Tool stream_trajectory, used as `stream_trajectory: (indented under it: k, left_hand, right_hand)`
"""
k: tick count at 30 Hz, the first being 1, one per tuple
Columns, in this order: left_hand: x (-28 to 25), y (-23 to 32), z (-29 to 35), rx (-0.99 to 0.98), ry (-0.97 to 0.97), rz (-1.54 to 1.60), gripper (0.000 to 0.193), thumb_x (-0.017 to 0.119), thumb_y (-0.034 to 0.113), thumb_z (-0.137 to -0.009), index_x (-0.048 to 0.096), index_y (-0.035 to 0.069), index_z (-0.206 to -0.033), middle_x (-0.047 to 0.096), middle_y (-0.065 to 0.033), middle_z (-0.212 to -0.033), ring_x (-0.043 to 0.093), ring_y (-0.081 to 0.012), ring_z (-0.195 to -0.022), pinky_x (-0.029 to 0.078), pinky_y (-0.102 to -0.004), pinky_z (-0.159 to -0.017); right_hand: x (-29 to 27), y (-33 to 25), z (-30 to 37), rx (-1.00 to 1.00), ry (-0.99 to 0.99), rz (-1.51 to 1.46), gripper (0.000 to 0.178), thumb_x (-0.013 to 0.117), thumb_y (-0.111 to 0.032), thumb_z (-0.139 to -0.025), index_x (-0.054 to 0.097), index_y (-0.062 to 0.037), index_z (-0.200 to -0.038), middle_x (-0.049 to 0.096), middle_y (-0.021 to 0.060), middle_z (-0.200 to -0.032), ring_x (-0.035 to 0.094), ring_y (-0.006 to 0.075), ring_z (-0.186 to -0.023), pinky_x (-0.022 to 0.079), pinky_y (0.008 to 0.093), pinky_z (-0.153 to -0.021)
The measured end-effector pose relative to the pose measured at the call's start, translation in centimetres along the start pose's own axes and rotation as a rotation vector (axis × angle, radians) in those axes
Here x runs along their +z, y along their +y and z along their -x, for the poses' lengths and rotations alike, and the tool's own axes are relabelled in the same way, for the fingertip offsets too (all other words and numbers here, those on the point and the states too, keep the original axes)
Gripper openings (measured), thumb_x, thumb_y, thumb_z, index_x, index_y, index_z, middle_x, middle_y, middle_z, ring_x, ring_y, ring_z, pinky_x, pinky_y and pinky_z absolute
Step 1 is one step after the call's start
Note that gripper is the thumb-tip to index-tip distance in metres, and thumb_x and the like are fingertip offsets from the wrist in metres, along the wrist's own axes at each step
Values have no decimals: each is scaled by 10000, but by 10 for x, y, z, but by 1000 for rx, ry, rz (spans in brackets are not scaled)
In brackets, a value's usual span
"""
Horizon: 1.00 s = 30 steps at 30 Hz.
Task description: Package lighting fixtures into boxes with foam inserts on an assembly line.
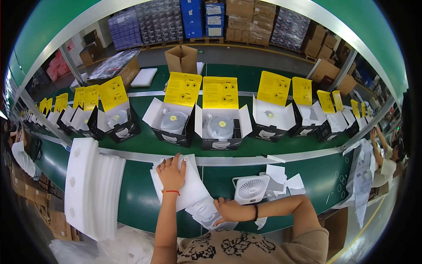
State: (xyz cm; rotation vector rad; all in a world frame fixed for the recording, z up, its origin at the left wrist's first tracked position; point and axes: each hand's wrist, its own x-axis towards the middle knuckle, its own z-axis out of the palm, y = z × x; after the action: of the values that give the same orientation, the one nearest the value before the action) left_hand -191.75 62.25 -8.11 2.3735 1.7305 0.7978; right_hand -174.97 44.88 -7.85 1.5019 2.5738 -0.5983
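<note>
My left hand point(171, 175) lies with fingers spread on white foam sheets point(193, 187) on the green bench. At the sheets' near end is a whitish plastic-wrapped piece point(203, 212); what is inside is not clear. My right hand point(228, 210) bends over its right side, fingers curled and thumb pointing toward me, gripping it. Just right of that hand, a white square fan point(252, 189) with a round grille stands tilted on the bench. White paper pieces point(276, 176) lie beside the fan.
A tall stack of white foam sheets point(94, 189) stands at left. Beyond a metal rail point(220, 161), open black boxes with yellow lids point(220, 92) line the far belt, several holding bagged round items. Co-workers point(383, 163) are at both sides. Crumpled plastic point(360, 171) hangs at right.
</note>
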Motion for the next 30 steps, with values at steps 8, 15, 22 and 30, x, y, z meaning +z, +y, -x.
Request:
stream_trajectory:
  k: [8,15,22,30]
  left_hand:
    - [-5,-18,-3,-29,-32,-18,357,471,349,-822,560,145,-1101,587,-125,-978,502,-329,-980,302,-419,-858]
    - [-6,-30,-7,-2,6,-11,352,475,338,-816,563,142,-1095,585,-118,-968,497,-322,-968,299,-417,-858]
    - [-14,-48,-7,-20,-1,-6,354,476,333,-815,563,133,-1094,584,-120,-964,494,-321,-968,294,-418,-860]
    - [-17,-59,-13,20,3,83,285,509,317,-803,600,118,-986,596,-81,-992,495,-271,-997,293,-410,-868]
  right_hand:
    - [23,17,-24,153,15,-503,511,687,-356,-694,387,9,-890,516,176,-762,559,301,-730,449,375,-589]
    - [-28,17,-9,52,87,-651,226,588,-180,-760,441,-17,-818,518,126,-749,532,256,-762,426,342,-616]
    - [-168,102,23,264,934,-366,156,496,-20,-771,519,-56,-921,546,84,-840,535,200,-668,422,291,-559]
    - [-180,296,56,795,1314,57,312,517,-108,-808,460,-28,-1104,546,208,-754,554,348,-717,444,388,-620]
